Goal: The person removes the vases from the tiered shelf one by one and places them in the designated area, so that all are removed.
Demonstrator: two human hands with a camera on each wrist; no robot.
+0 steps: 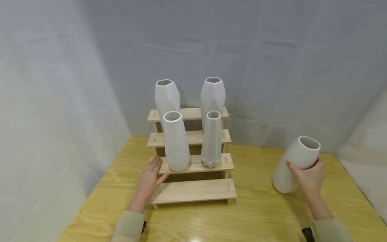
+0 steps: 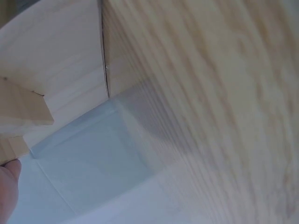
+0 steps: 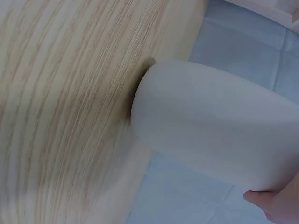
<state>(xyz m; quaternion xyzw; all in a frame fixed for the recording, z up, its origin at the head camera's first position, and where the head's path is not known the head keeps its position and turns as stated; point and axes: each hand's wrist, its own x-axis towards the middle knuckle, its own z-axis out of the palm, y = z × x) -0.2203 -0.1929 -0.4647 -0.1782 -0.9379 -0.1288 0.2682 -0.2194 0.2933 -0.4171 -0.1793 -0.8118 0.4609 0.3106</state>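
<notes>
A smooth white vase [image 1: 297,161] is gripped near its mouth by my right hand [image 1: 311,176], thumb on the near side; the vase leans to the right. In the right wrist view the lower end of this vase [image 3: 201,116] is close to the table; whether it touches cannot be told. My left hand [image 1: 148,179] rests at the left end of a wooden stepped stand [image 1: 193,191], fingers straight and thumb spread along a step's front edge. Only a fingertip [image 2: 8,182] shows against the wood in the left wrist view.
On a lower step stand a tapered vase [image 1: 176,144] and a slim fluted vase [image 1: 212,144]. Behind them are two faceted vases, one on the left [image 1: 167,99] and one on the right [image 1: 213,95]. Pale sheeting [image 1: 272,67] hangs behind the wooden table [image 1: 254,215].
</notes>
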